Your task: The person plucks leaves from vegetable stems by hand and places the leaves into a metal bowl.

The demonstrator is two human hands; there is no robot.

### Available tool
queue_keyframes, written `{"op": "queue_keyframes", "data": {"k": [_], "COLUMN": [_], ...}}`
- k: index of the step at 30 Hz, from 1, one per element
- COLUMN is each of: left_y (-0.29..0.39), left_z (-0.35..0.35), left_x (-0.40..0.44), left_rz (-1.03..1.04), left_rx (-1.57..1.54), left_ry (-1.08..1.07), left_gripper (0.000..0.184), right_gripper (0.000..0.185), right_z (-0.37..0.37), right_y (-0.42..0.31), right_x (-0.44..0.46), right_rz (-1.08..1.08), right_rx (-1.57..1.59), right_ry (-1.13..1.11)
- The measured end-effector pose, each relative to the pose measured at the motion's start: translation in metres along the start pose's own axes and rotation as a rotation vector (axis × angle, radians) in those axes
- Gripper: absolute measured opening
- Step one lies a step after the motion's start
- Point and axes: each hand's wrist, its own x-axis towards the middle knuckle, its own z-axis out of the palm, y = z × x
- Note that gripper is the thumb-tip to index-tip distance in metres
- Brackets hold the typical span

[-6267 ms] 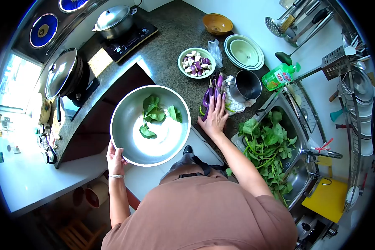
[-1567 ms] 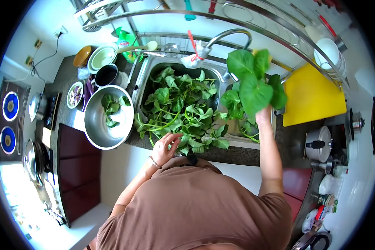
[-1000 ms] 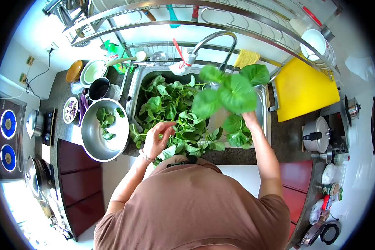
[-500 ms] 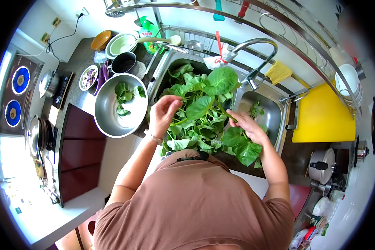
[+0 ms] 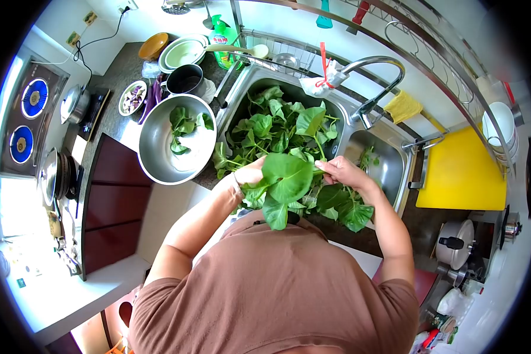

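In the head view, the person's right hand (image 5: 344, 171) is pinching a leafy stem (image 5: 318, 167) between thumb and fingers, in front of the sink (image 5: 388, 166). The left hand (image 5: 249, 173) is reaching in from the other side, its fingertips disappearing behind a broad leaf (image 5: 287, 178) — whether they are gripping anything, I cannot tell. That leaf is spreading between the two hands, while darker leaves (image 5: 353, 213) are hanging below the right hand. Beyond the hands, a heap of leafy greens (image 5: 268, 125) is filling the larger basin and spilling over its near edge. Just beside the sink, a metal bowl (image 5: 154, 158) is holding a few loose leaves (image 5: 182, 125). Behind it on the surface (image 5: 120, 71), purple eggplants (image 5: 151, 101) are lying between a small bowl of cut pieces (image 5: 133, 97) and a dark pot (image 5: 184, 80). A yellow board (image 5: 459, 168) is leaning beyond the smaller basin.
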Motion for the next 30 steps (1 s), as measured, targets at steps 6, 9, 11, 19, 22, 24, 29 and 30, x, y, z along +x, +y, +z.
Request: {"op": "queue_keyframes", "data": {"k": [6, 9, 11, 19, 22, 24, 29, 30], "left_y": [-0.004, 0.005, 0.013, 0.004, -0.002, -0.006, 0.012, 0.028], "left_z": [-0.012, 0.003, 0.015, 0.009, 0.002, 0.004, -0.012, -0.005], "left_x": [0.007, -0.004, -0.009, 0.012, 0.011, 0.012, 0.006, -0.002], "left_rz": [-0.107, -0.081, -0.106, -0.313, -0.218, -0.149, -0.035, -0.036], "left_rx": [0.426, 0.118, 0.075, 0.442, 0.32, 0.274, 0.336, 0.363], "left_ry": [-0.175, -0.018, 0.074, 0.013, 0.038, 0.252, 0.509, 0.616], "left_gripper": [0.056, 0.053, 0.048, 0.025, 0.022, 0.028, 0.02, 0.022], "right_gripper": [0.06, 0.06, 0.06, 0.063, 0.063, 0.063, 0.063, 0.063], "right_z": [-0.003, -0.003, -0.004, -0.007, -0.005, -0.003, -0.002, -0.005], "right_y": [-0.004, -0.003, -0.006, -0.014, -0.019, -0.017, -0.007, -0.005], "right_x": [-0.003, -0.003, -0.005, -0.005, -0.005, -0.005, -0.007, -0.01], "right_rz": [-0.004, 0.016, 0.01, 0.02, 0.085, 0.064, 0.024, 0.023], "right_rx": [-0.03, -0.033, -0.029, -0.172, -0.168, -0.157, -0.079, -0.048], "right_ry": [-0.029, 0.008, 0.016, 0.051, 0.071, 0.107, 0.169, 0.201]}}
